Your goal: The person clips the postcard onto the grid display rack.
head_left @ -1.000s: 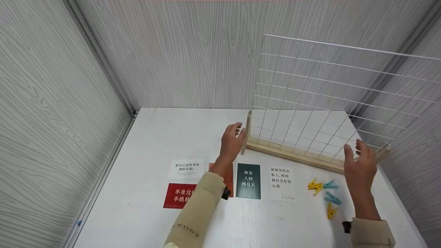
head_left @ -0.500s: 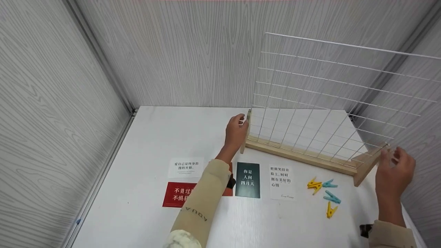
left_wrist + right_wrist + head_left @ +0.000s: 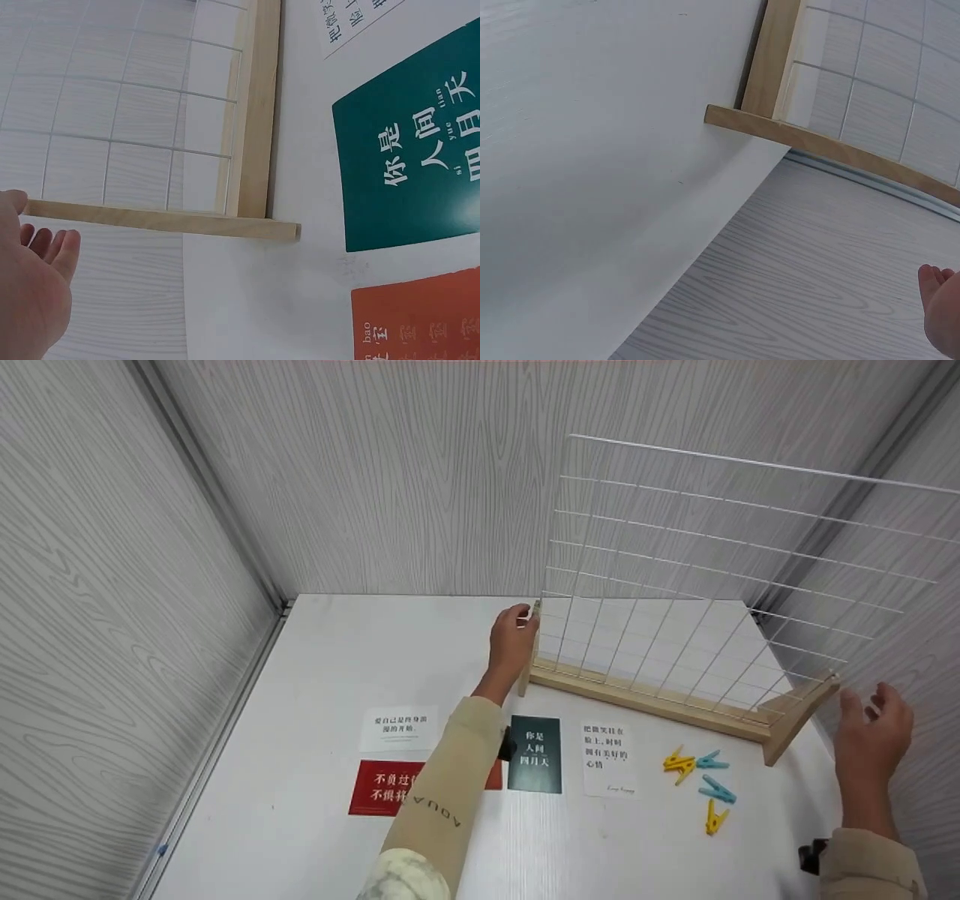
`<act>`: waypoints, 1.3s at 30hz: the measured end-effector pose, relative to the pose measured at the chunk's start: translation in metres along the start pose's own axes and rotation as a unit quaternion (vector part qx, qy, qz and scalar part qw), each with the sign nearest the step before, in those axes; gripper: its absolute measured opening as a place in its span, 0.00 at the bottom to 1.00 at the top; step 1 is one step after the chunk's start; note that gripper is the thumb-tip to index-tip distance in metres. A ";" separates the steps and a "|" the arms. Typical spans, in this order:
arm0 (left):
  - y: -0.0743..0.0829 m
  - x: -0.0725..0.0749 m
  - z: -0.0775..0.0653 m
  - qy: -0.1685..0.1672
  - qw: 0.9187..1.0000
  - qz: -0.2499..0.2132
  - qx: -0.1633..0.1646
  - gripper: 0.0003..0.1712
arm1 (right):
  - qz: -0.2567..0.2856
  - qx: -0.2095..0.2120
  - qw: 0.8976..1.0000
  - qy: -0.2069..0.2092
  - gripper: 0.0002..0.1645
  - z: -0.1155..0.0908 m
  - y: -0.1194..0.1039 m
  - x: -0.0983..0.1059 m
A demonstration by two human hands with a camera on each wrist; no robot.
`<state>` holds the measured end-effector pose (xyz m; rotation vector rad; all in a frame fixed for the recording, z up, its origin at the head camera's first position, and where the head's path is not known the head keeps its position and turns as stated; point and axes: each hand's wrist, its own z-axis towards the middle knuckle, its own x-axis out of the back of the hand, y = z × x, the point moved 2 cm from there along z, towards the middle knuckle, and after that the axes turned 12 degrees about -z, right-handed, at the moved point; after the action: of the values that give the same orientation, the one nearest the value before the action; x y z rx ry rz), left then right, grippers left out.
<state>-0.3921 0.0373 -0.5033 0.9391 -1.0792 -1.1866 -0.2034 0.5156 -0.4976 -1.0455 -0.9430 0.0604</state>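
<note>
A wire grid rack (image 3: 697, 453) stands upright in a wooden base (image 3: 649, 699) on the white table. My left hand (image 3: 514, 641) is at the upper end of the rack's left wooden side piece (image 3: 165, 220). In the left wrist view it touches that end, its other fingers loosely bent below the wood. My right hand (image 3: 874, 739) is just outside the right wooden side piece (image 3: 799, 720), apart from it, with loosely curved fingers and nothing held. In the right wrist view only a bit of that hand shows at the right edge.
Yellow clothespins (image 3: 679, 763) and blue clothespins (image 3: 718, 789) lie before the rack. Left of them are a white card (image 3: 609, 780), a green card (image 3: 535, 776), an orange card (image 3: 412, 315) partly under my left arm, a red card (image 3: 367, 787) and another white card (image 3: 401, 742). Walls enclose the table.
My right hand has moved right, from in front of the rack's right end to outside it. My left hand has shifted slightly up along the left side piece. The rack stands the same.
</note>
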 end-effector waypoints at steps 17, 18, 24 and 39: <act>-0.003 -0.005 0.002 0.005 1.000 -0.019 -0.018 0.16 | 0.016 -0.011 0.999 -0.029 0.30 0.007 -0.003 -0.021; -0.003 -0.005 0.003 0.005 1.000 -0.020 -0.020 0.16 | 0.015 -0.013 0.999 -0.028 0.30 0.007 -0.003 -0.021; -0.004 -0.006 0.002 0.002 0.999 -0.023 -0.022 0.16 | 0.021 -0.017 1.000 -0.011 0.28 0.010 -0.003 -0.021; -0.006 0.009 0.005 0.009 1.000 -0.007 -0.007 0.16 | -0.009 0.006 1.000 0.007 0.27 0.013 -0.015 -0.040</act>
<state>-0.3978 0.0277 -0.5064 0.9462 -1.0509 -1.1926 -0.2429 0.4986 -0.5093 -1.0258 -0.9390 0.0442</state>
